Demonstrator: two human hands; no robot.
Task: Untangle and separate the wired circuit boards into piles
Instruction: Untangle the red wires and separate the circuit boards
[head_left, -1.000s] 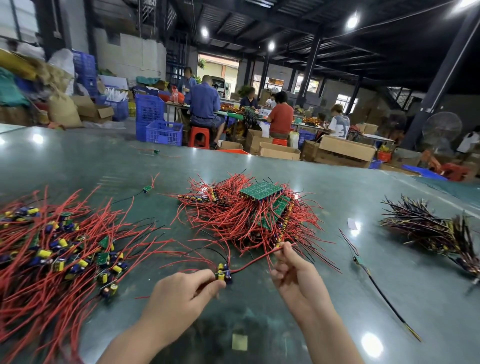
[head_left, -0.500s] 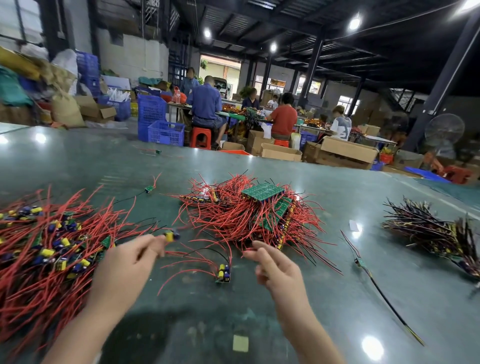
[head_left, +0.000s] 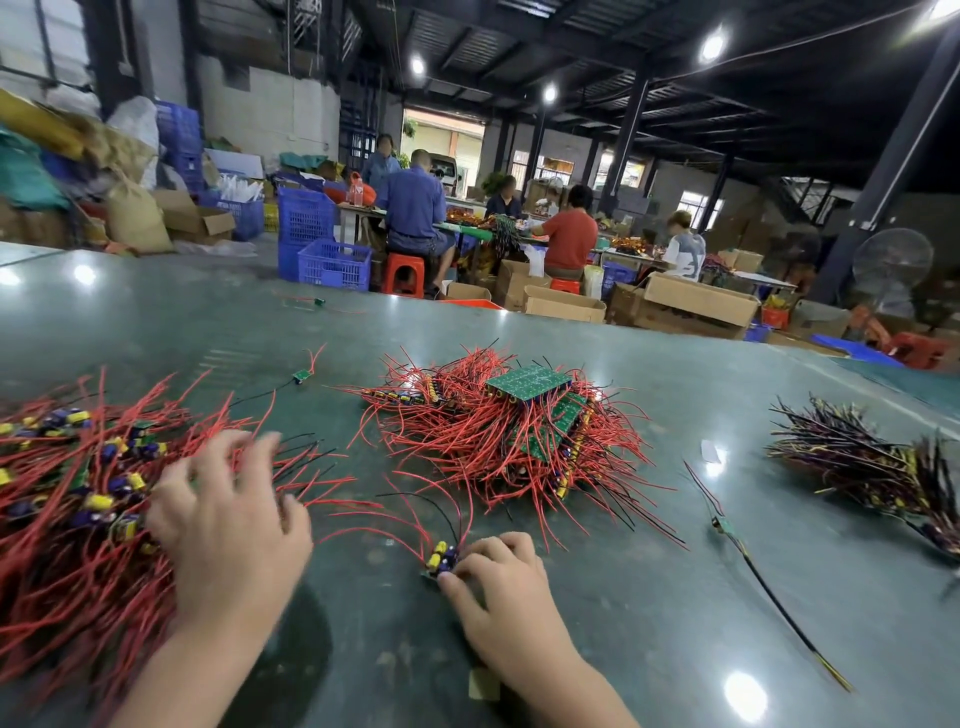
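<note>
A tangled heap of red-wired circuit boards (head_left: 519, 436) lies in the middle of the green table (head_left: 649, 597), with green boards on top. A separated pile of small red-wired boards (head_left: 67, 499) spreads over the left side. My left hand (head_left: 228, 519) hovers at that pile's right edge, fingers spread and blurred, holding nothing. My right hand (head_left: 498, 582) is nearer to me, its fingertips curled on a single small board with yellow and blue capacitors (head_left: 440, 560), whose red and black wires trail away toward the heap.
A dark purple-and-yellow wire bundle (head_left: 872, 467) lies at the right. A loose black wire with a small board (head_left: 748, 561) runs between it and the heap. A stray small board (head_left: 301, 375) lies further back. People work at tables behind, among crates and boxes.
My left hand carried a small board leftward and has let it go on the left pile. My right hand dropped from the heap's edge onto the single small board left near me.
</note>
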